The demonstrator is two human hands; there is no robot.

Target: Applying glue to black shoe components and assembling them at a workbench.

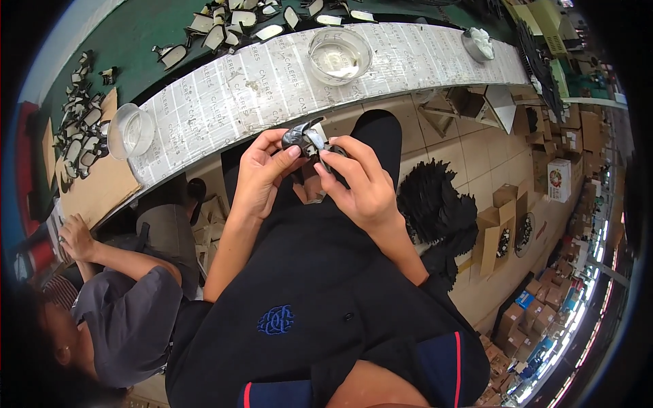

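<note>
Above my lap, in front of the bench edge, both my hands meet at a small glossy black curved piece with a pale inner face point(297, 138). My left hand point(262, 166) pinches its rounded black side between thumb and fingers. With bent fingers, my right hand point(360, 178) closes on the pale, dark-edged end at the other side. Whether that end is part of the same piece or a separate one, I cannot tell. Nearest beyond the hands is a round clear plastic tub point(339, 57) with a little pale stuff inside.
Printed white paper point(238, 88) covers the bench strip. Similar black-and-cream pieces point(228, 24) lie heaped on the green surface behind. A clear bowl point(130, 132) stands left, a white-filled cup point(478, 45) right. A co-worker point(129, 313) sits at my left. Black strips point(435, 200) hang at right.
</note>
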